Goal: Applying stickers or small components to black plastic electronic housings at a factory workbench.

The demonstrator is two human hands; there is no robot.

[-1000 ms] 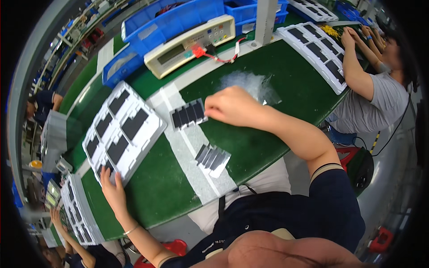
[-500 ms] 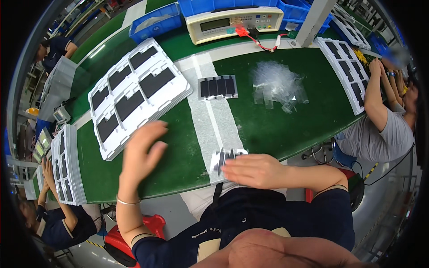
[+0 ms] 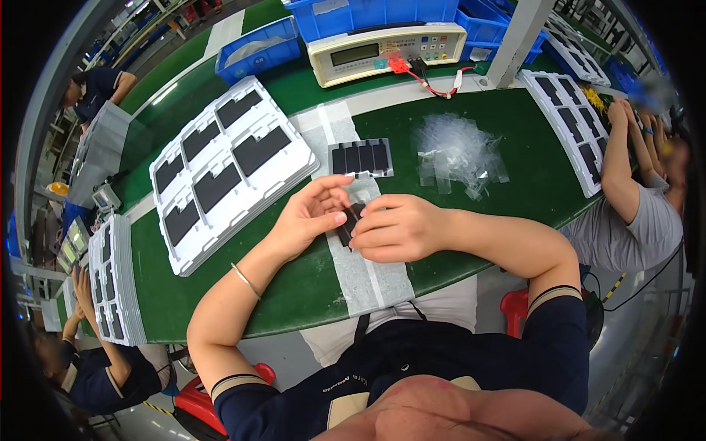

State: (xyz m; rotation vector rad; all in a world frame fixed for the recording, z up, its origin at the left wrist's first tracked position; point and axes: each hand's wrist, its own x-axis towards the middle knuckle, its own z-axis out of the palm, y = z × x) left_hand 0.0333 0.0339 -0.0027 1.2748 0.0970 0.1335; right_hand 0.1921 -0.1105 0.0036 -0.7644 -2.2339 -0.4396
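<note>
Between my two hands, a dark flat piece (image 3: 344, 234) stands tilted over the pale paper strip (image 3: 371, 283). The thumb of my left hand (image 3: 312, 214) presses its left edge, with the fingers curled above. My right hand (image 3: 401, 228) pinches it from the right and covers much of it. Just beyond my fingers lies a clear sheet with several black strips (image 3: 360, 158). Left of my hands, the top white tray (image 3: 243, 184) of a stack carries several flat black pieces, each in its own compartment.
Loose clear film strips (image 3: 460, 151) form a pile right of the paper. A meter (image 3: 386, 55) with red and black leads stands at the back, beside blue bins (image 3: 257, 48). More white trays (image 3: 114, 283) stand at both sides. Co-workers sit left and right; a metal post (image 3: 518, 44) rises behind.
My left hand has come from beside the tray to the middle. My right hand has moved away from the table's near edge, where a strip-bearing piece lay under it. Both now meet at the dark piece.
</note>
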